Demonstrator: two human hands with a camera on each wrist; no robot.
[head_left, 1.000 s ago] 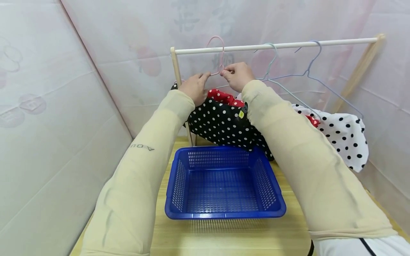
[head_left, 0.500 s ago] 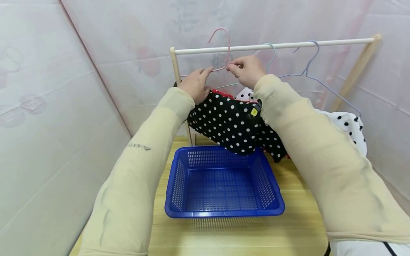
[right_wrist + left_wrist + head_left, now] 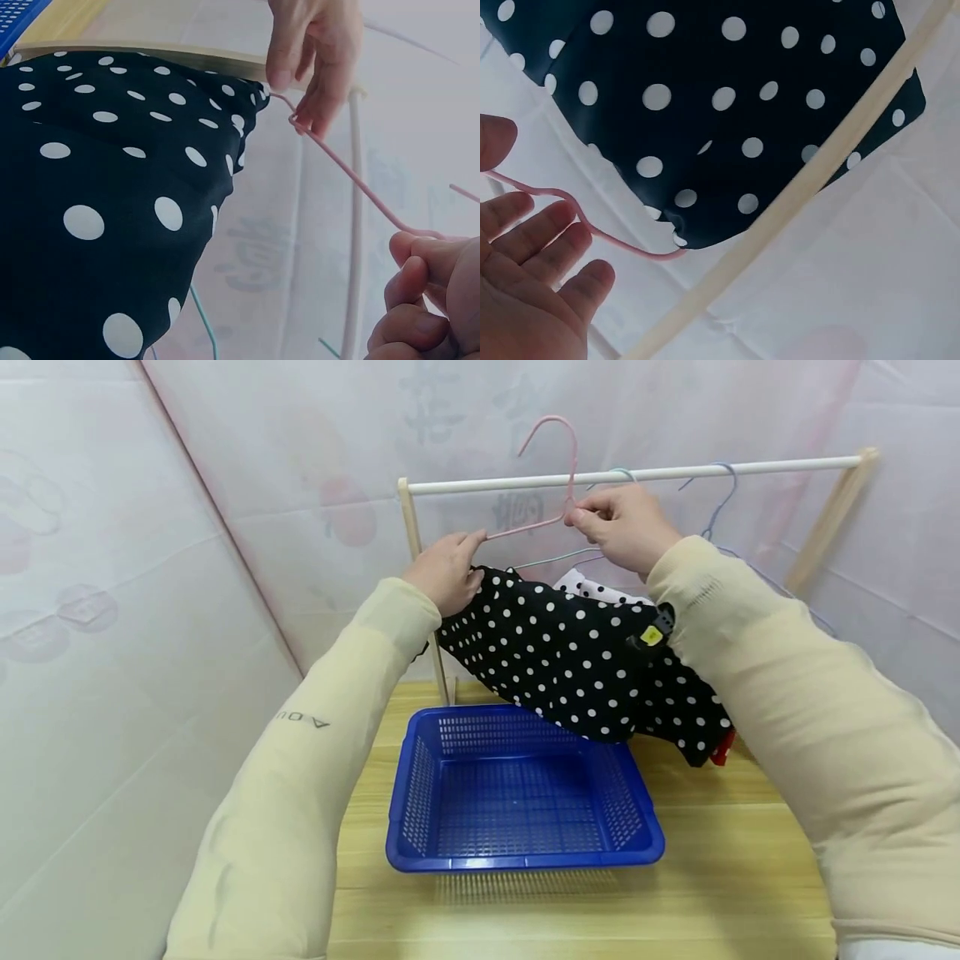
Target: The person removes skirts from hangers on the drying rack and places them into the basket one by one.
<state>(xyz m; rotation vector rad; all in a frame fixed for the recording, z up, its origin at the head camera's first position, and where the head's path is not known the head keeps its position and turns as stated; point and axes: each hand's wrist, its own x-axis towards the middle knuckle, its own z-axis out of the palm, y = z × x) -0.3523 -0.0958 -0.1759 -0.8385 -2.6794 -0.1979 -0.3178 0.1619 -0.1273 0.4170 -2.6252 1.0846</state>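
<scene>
A pink wire hanger (image 3: 527,527) is held up in front of the white rod, its hook off the rod. My right hand (image 3: 632,529) pinches its neck just below the hook. Farther left, my left hand (image 3: 448,575) holds the hanger's arm between thumb and fingers, as the right wrist view also shows. A black garment with white dots (image 3: 558,652) hangs on this hanger, slanting down to the right above the basket's back edge. In the left wrist view the hanger's end goes into the garment's corner. A bit of red shows at its lower right.
A blue plastic basket (image 3: 525,862) stands on the wooden table (image 3: 495,927). Behind is a rack with a white rod (image 3: 780,465) and wooden posts. A blue hanger (image 3: 731,497) and a green one hang there, with white dotted cloth (image 3: 592,589) partly hidden.
The pink hanger's hook has come off the rod, rising and moving right. My right hand has moved right with it, and the black garment has spread rightward. My left hand has shifted little.
</scene>
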